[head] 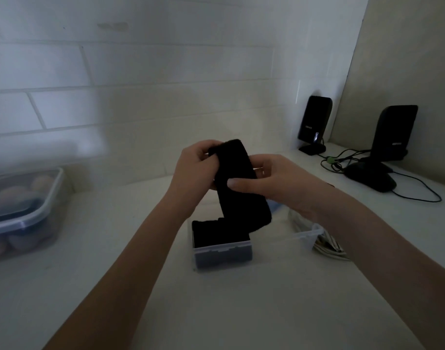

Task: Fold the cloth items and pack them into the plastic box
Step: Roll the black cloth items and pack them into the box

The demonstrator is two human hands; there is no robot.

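A long black cloth (pixel 238 183) hangs in the air over the small clear plastic box (pixel 222 255) on the white counter. My left hand (pixel 195 170) pinches its top end. My right hand (pixel 269 180) grips its middle from the right, thumb across the front. The cloth's lower end droops to the box rim. Inside the box lies more dark cloth (pixel 216 232), filling its left part. Both forearms reach in from the bottom of the view.
A larger lidded clear container (pixel 24 210) with rounded items stands at the left. Two black speakers (pixel 315 122) (pixel 393 132), a black mouse (pixel 370 179) and cables (pixel 418 190) sit at the back right. A clear lid or bag with white items (pixel 325 242) lies right of the box.
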